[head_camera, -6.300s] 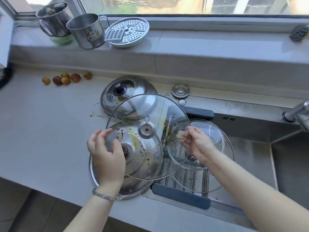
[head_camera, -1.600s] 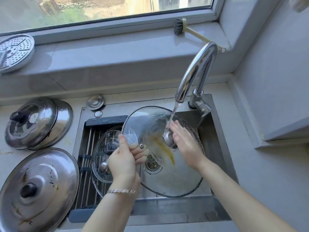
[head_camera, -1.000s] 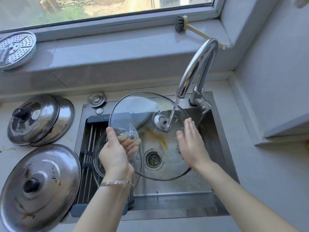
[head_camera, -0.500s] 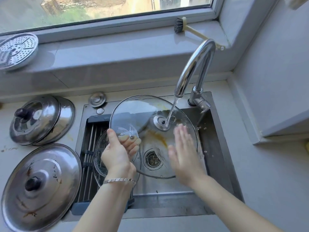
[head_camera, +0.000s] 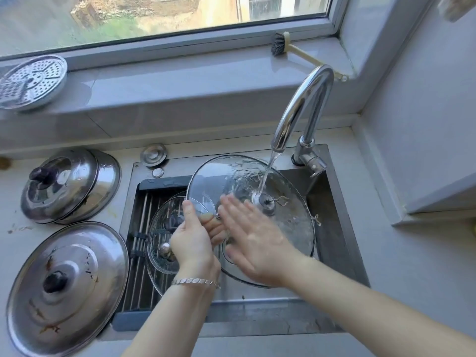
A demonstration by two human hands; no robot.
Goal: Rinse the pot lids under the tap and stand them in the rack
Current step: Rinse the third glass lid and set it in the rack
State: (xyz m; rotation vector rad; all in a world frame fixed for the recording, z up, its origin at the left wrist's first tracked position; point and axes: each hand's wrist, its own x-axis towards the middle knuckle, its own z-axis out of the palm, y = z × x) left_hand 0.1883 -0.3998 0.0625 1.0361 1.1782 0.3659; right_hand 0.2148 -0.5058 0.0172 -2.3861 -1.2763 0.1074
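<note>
**Glass lid under running tap; rack just to its left**

Large glass lid held tilted over the sink, centre-right of frame; water from the tap lands near its knob. Left hand grips the lid's left rim, thumb on top. Right hand open, fingers spread, flat on the glass. Rack lies immediately left of the lid, closest to the left hand; a smaller glass lid already occupies it. Judgement: free slots scarce; the rims could knock together.
</note>
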